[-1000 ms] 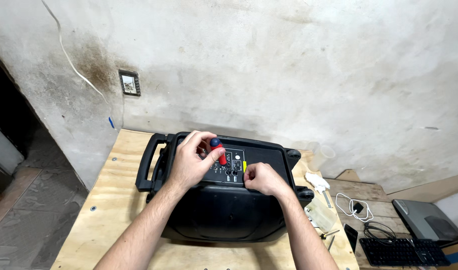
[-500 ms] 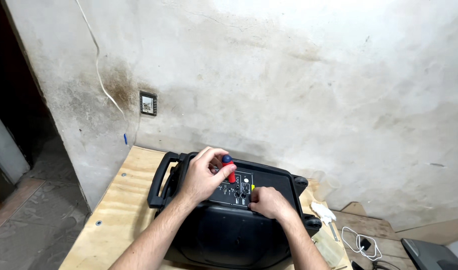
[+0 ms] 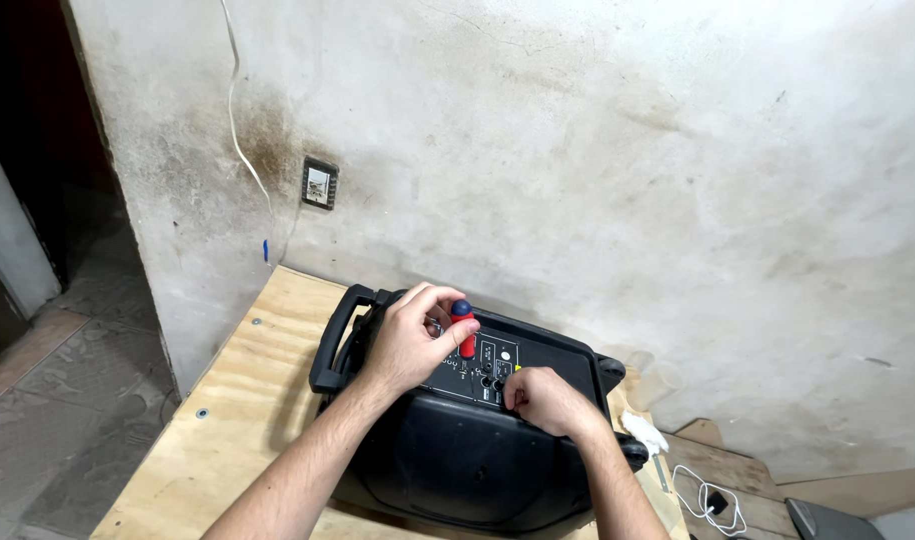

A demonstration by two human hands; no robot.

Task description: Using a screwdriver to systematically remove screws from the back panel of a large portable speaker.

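A large black portable speaker (image 3: 457,470) lies on a plywood table (image 3: 247,400), its control panel (image 3: 497,365) facing up. My left hand (image 3: 407,340) is closed around a screwdriver with a red handle and blue cap (image 3: 464,325), held upright over the panel. My right hand (image 3: 542,400) rests on the panel's lower right edge, fingers curled and pinched at something small that I cannot make out. A black carry handle (image 3: 332,345) sticks out at the speaker's left end.
A stained plaster wall rises right behind the table, with a wall socket (image 3: 319,183) and a hanging white wire (image 3: 239,120). A white cable and charger (image 3: 707,495) lie at lower right. A tiled floor and dark doorway are at left.
The view has shifted so the speaker sits lower and further right in the picture. Both hands stay on the panel, the left still gripping the screwdriver.
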